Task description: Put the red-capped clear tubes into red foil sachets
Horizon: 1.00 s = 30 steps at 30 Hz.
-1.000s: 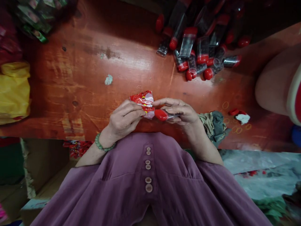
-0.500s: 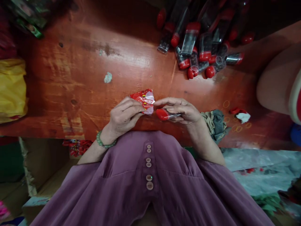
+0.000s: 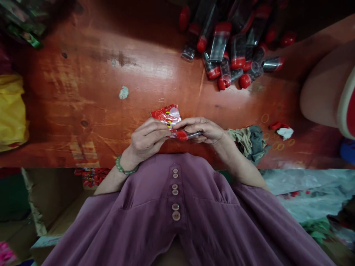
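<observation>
A small red printed plastic packet (image 3: pixel 162 115) is held by my left hand (image 3: pixel 148 138), the fingers closed on its lower left edge. My right hand (image 3: pixel 206 130) grips a small clear tube with a red cap (image 3: pixel 182 135), the capped end pointing left. That cap is at the packet's near right edge, and part of it appears to be inside the packet's opening; the exact overlap is hard to see. The index finger of my right hand reaches over to the packet's right side. Both hands are just above the table's near edge.
Many similar red-capped tubes (image 3: pixel 220 42) lie heaped at the back right. A crumpled grey-green cloth (image 3: pixel 253 144) rests right of my right arm, near loose rubber bands (image 3: pixel 265 118). A large pale bucket (image 3: pixel 318 92) stands far right, a yellow bag (image 3: pixel 12 111) far left.
My right hand has moved left with the tube, bringing its red cap from beside the packet to the packet's edge. My left hand still holds the packet. The view has shifted slightly.
</observation>
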Each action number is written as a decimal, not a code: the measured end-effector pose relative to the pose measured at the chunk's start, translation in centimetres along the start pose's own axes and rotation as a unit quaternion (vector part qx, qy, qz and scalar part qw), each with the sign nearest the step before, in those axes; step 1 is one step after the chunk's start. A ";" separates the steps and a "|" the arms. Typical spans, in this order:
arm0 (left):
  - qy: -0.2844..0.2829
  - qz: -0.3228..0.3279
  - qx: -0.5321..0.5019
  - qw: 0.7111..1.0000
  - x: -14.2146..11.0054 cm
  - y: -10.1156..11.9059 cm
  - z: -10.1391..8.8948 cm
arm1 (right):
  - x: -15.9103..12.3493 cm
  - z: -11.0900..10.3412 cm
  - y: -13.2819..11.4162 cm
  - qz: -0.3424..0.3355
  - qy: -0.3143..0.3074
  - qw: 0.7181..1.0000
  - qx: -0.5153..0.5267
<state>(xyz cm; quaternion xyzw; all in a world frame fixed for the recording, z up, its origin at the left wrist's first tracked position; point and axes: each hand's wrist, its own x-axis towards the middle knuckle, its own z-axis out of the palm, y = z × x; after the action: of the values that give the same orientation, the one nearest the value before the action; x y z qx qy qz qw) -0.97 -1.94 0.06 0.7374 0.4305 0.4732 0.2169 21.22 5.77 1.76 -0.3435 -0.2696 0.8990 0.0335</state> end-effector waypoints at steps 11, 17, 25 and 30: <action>0.023 -0.002 0.001 1.000 -0.1 -0.5 0.2 | 0.2 1.4 0.2 -0.037 0.047 0.998 0.011; -0.012 0.036 0.028 0.999 0.0 -0.4 -0.3 | 0.3 1.5 0.1 -0.015 0.039 0.999 0.030; -0.019 0.068 0.077 0.995 -0.5 -0.1 0.0 | -0.1 2.5 1.5 0.057 0.075 0.985 0.142; -0.035 0.017 0.058 0.998 -0.9 -0.5 0.4 | -0.5 3.1 2.2 0.009 0.123 0.984 0.127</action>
<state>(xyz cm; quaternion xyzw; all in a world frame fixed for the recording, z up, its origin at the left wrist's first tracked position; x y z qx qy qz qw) -1.00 -2.41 -0.90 0.7721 0.4364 0.4251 0.1806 19.85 2.37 2.86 -0.4473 -0.1441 0.8768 0.1014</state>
